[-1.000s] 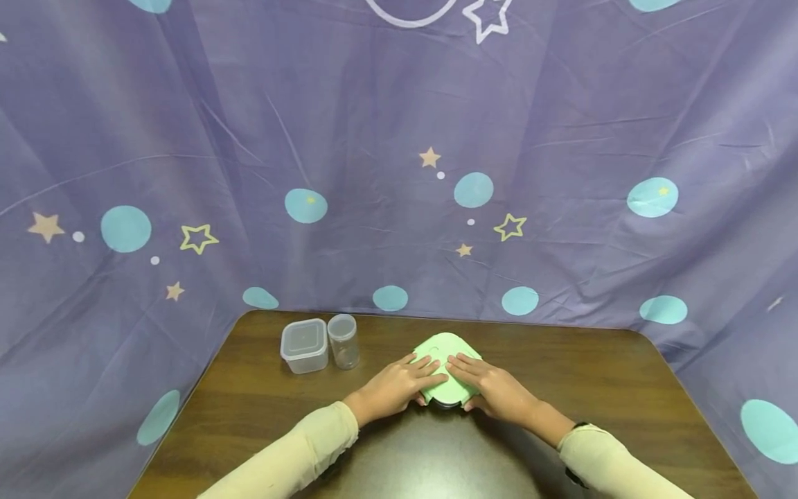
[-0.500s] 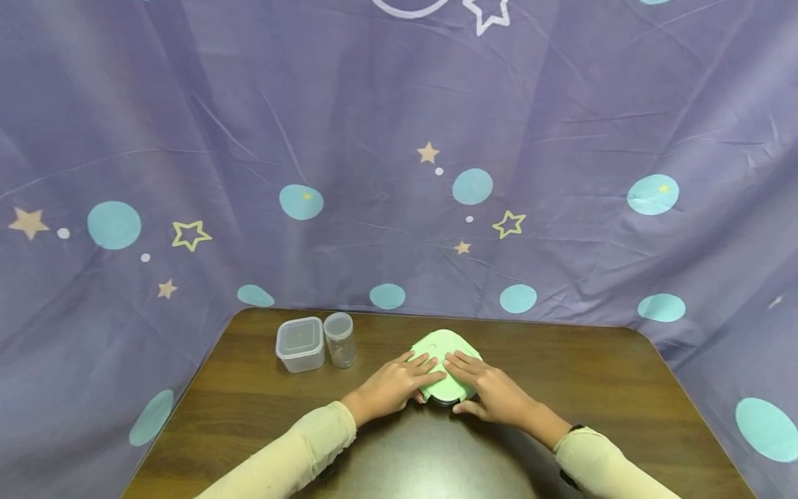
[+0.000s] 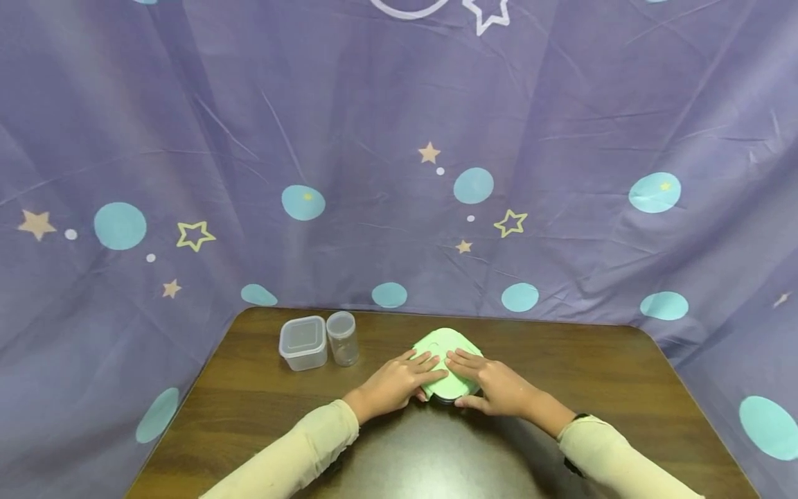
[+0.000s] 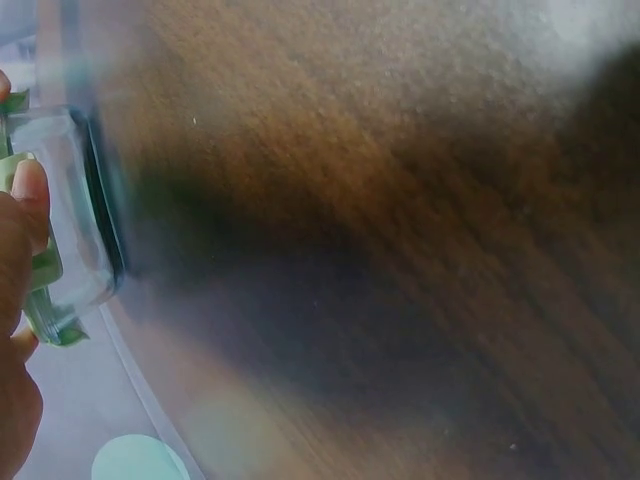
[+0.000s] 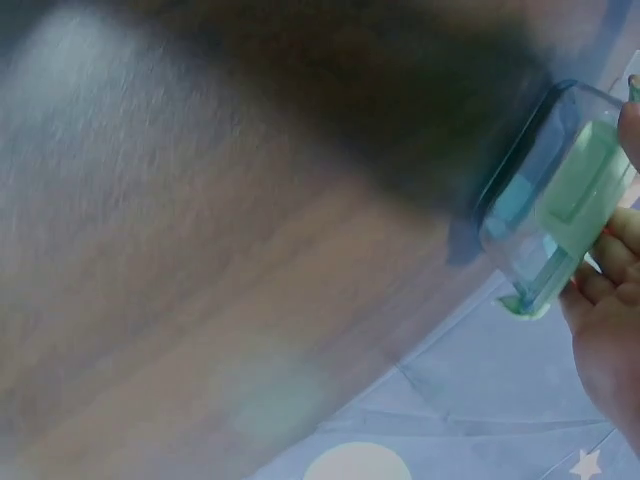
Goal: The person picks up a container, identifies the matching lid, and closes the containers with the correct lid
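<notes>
A clear food container [image 4: 88, 235] with a light green snap lid [image 3: 447, 341] sits on the table in front of me. My left hand [image 3: 395, 382] lies on the lid's left half with its fingers stretched out; in the left wrist view its thumb [image 4: 32, 190] presses a green side flap. From the right, my right hand [image 3: 499, 388] rests straight fingers on the lid, its thumb reaching toward the front corner. The right wrist view shows a green latch flap [image 5: 582, 190] angled down along the container's clear wall. Most of the lid's centre is covered by fingers.
To the left stand a square translucent box [image 3: 303, 343] with a lid and a clear cylindrical jar [image 3: 343, 339], side by side. The brown wooden table [image 3: 561, 353] ends at the back against a purple patterned cloth [image 3: 374, 138].
My right thumb has come out from the lid's front right corner and now extends along the front edge. Fingers of both hands stay on the lid. The head view shifts slightly.
</notes>
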A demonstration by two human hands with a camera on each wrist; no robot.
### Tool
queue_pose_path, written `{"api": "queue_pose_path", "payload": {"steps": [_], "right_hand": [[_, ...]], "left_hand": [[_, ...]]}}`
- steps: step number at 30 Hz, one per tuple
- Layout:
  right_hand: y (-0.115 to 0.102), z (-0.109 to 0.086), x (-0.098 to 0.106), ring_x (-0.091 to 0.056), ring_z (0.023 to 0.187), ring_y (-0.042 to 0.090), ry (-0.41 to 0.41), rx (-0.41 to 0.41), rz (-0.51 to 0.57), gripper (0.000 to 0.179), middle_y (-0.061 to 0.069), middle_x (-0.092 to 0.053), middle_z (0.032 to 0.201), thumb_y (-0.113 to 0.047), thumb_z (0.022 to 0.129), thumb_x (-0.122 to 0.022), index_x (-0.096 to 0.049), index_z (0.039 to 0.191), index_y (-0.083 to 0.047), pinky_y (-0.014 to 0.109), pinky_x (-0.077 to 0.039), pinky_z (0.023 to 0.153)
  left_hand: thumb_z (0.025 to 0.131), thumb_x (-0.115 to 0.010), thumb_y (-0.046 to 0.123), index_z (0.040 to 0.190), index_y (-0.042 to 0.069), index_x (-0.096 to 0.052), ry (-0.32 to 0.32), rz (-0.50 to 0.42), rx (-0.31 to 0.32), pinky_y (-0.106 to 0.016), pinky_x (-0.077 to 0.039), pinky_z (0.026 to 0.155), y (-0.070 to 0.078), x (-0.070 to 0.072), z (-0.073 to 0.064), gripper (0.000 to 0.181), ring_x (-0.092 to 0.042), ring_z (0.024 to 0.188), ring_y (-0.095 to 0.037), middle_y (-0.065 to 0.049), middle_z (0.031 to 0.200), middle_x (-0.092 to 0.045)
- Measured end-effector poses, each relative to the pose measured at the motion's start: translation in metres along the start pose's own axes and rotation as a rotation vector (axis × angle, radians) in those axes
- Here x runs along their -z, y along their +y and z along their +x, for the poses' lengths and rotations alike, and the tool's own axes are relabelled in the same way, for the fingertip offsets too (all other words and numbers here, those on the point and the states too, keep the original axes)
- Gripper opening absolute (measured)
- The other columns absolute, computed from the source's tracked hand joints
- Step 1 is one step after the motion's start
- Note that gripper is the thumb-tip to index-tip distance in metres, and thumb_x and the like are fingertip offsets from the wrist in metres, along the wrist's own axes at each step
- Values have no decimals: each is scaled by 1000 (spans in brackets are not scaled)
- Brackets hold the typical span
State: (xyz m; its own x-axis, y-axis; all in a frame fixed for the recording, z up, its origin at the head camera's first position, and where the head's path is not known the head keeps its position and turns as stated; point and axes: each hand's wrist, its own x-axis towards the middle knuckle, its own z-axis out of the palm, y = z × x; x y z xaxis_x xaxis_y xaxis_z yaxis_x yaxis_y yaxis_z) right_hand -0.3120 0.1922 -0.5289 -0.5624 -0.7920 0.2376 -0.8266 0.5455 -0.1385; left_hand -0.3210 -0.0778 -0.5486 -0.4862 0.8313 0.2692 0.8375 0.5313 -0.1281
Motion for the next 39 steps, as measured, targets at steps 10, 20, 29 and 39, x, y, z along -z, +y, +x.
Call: {"api": "queue_pose_path", "payload": {"steps": [10, 20, 29, 39], "right_hand": [[7, 1, 1, -50, 141, 34, -33, 21, -10, 73, 16, -50, 154, -36, 88, -77, -53, 147, -1, 47, -51, 107], [4, 1, -1, -49, 142, 34, -15, 0, -10, 72, 15, -51, 154, -34, 88, -78, -52, 147, -2, 47, -52, 106], [3, 1, 0, -48, 143, 36, -28, -24, -4, 72, 16, -49, 154, -31, 88, -78, -52, 147, 0, 48, -51, 106], [2, 0, -2, -49, 141, 37, 3, -10, -2, 72, 19, -51, 153, -28, 86, -80, -52, 145, 2, 47, -53, 103]], "left_hand": [[90, -69, 40, 148, 23, -54, -10, 17, -9, -45, -47, 113, 1, 4, -1, 63, -55, 138, -23, -5, 150, -56], [89, -71, 37, 147, 23, -56, -13, 12, 3, -45, -47, 113, 0, 3, 0, 61, -57, 136, -23, -5, 149, -56], [86, -77, 34, 144, 22, -59, 50, 29, -5, -45, -49, 111, 0, -2, 1, 62, -60, 132, -23, -5, 146, -59], [88, -79, 28, 145, 23, -58, 66, 52, -1, -43, -47, 113, 1, -5, 0, 61, -59, 134, -22, -3, 146, -60]]}}
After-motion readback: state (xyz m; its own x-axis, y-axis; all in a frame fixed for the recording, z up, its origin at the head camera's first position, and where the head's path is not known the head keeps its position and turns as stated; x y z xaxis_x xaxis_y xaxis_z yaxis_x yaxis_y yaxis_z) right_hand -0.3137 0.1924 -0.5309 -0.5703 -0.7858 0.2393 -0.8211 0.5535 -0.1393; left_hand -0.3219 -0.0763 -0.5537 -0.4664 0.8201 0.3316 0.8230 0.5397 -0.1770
